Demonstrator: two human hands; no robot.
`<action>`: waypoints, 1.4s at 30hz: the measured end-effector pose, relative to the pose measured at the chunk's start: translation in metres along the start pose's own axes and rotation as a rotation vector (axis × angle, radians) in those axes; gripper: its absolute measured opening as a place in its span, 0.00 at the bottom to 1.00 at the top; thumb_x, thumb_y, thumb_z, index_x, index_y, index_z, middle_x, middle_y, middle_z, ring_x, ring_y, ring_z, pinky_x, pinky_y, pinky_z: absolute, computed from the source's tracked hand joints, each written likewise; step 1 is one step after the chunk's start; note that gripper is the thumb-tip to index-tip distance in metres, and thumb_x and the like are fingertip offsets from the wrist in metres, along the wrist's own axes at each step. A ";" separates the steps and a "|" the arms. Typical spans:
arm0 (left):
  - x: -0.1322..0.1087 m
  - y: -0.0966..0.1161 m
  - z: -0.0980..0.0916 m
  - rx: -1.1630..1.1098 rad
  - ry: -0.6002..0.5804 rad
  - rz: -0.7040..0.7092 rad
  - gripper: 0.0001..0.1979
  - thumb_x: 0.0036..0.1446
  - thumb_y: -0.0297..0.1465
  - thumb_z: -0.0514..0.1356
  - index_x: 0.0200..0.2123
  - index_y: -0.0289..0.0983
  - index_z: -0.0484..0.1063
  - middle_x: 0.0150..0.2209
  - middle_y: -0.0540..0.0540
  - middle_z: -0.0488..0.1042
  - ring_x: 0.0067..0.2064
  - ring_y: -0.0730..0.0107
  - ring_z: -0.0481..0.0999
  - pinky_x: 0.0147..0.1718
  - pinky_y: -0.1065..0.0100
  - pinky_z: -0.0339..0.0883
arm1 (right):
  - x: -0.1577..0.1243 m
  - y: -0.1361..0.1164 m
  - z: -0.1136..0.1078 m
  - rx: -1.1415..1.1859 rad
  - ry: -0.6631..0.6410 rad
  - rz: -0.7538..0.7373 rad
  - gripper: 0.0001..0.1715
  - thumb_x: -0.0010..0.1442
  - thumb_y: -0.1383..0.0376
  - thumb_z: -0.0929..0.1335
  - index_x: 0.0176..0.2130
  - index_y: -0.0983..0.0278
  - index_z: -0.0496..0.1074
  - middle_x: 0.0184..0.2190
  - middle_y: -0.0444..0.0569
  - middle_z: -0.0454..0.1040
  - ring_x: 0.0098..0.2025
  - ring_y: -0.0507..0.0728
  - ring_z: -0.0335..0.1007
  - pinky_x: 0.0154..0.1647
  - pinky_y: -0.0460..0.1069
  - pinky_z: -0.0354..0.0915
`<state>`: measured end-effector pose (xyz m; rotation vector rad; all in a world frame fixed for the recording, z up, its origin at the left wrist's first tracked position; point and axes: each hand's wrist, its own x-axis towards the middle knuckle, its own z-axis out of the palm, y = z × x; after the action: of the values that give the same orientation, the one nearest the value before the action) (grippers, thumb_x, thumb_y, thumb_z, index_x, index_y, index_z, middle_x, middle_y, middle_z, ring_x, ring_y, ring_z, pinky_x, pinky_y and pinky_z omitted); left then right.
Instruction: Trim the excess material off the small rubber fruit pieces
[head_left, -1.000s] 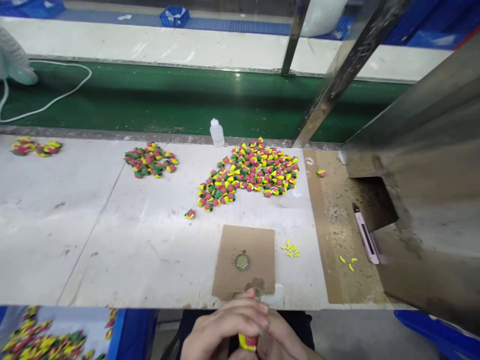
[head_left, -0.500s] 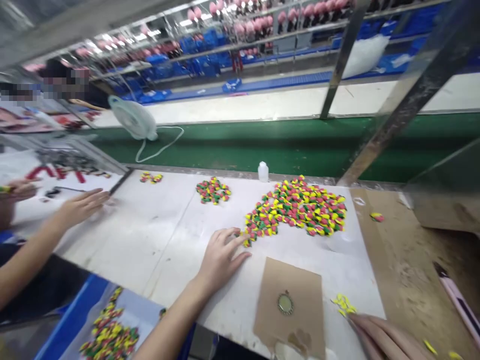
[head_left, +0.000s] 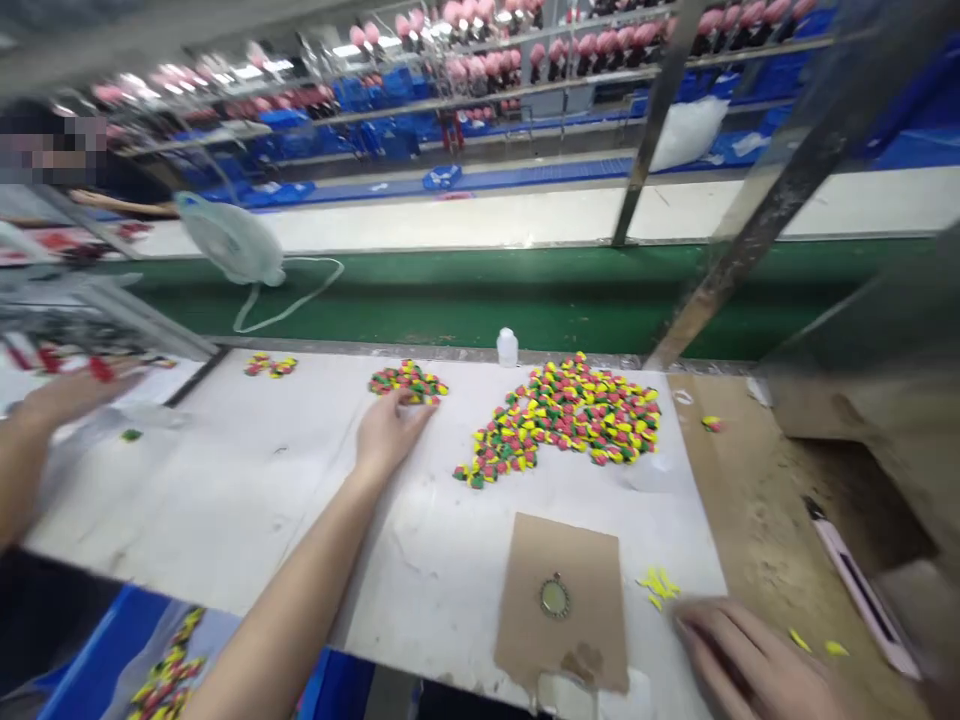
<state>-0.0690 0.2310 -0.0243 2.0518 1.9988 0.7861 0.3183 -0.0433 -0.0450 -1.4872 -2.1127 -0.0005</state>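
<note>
My left hand [head_left: 388, 432] reaches to the near edge of a small pile of red, yellow and green pieces [head_left: 405, 378]. Its thumb and forefinger are apart at the pieces, and its other fingers are partly hidden. A larger pile of the same pieces [head_left: 592, 410] spreads to its right. My right hand [head_left: 750, 650] rests low at the right with bent, blurred fingers. Beside its fingertips lie several thin yellow strips [head_left: 658, 586]. Between the hands, a round pendant with a beaded rim [head_left: 555, 597] sits on a brown cardboard square [head_left: 525, 550].
A small white bottle [head_left: 507, 348] stands at the table's back edge. A pink cutter knife [head_left: 862, 590] lies on brown board at right. A co-worker's arm [head_left: 45, 420] reaches in from the left. A blue bin [head_left: 90, 650] sits below the table edge; metal posts [head_left: 652, 130] rise behind.
My left hand has moved from the large pile's left tip up and left to the small pile. My right hand has shifted slightly off the yellow strips. The whole view has swung a little.
</note>
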 end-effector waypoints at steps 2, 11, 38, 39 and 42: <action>0.007 0.011 0.000 -0.038 -0.007 -0.085 0.11 0.63 0.36 0.70 0.38 0.34 0.79 0.32 0.49 0.80 0.36 0.62 0.81 0.42 0.56 0.78 | 0.008 -0.010 -0.010 0.031 -0.016 0.049 0.15 0.75 0.62 0.64 0.41 0.60 0.79 0.33 0.48 0.84 0.30 0.57 0.84 0.31 0.47 0.78; -0.020 0.030 -0.029 -0.466 0.075 -0.384 0.11 0.45 0.32 0.76 0.32 0.37 0.82 0.26 0.55 0.79 0.33 0.63 0.77 0.38 0.63 0.74 | 0.014 -0.019 -0.003 0.042 -0.144 0.097 0.14 0.76 0.67 0.64 0.45 0.62 0.80 0.38 0.51 0.85 0.35 0.57 0.84 0.35 0.49 0.76; -0.214 0.105 -0.019 -1.237 -0.520 0.427 0.11 0.61 0.35 0.73 0.48 0.48 0.86 0.20 0.53 0.72 0.22 0.71 0.67 0.22 0.69 0.63 | 0.016 -0.121 0.012 2.050 -0.439 1.081 0.28 0.57 0.43 0.80 0.42 0.62 0.81 0.18 0.32 0.57 0.16 0.42 0.40 0.18 0.42 0.38; -0.218 0.105 -0.016 -1.320 -0.534 0.339 0.13 0.58 0.36 0.75 0.47 0.51 0.87 0.20 0.54 0.69 0.22 0.73 0.65 0.22 0.70 0.61 | 0.015 -0.123 0.011 2.007 -0.407 1.091 0.25 0.58 0.44 0.81 0.42 0.61 0.82 0.19 0.33 0.60 0.17 0.42 0.42 0.18 0.41 0.40; -0.230 0.107 -0.009 -1.510 -0.548 0.129 0.16 0.51 0.37 0.79 0.45 0.56 0.88 0.19 0.57 0.63 0.22 0.76 0.60 0.21 0.70 0.56 | 0.014 -0.131 0.014 1.769 -0.249 1.049 0.17 0.60 0.50 0.81 0.39 0.60 0.83 0.25 0.39 0.67 0.22 0.44 0.52 0.23 0.42 0.51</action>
<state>0.0296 -0.0029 -0.0236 1.1756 0.5075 1.0617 0.1950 -0.0776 -0.0104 -1.0372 -0.4627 1.8523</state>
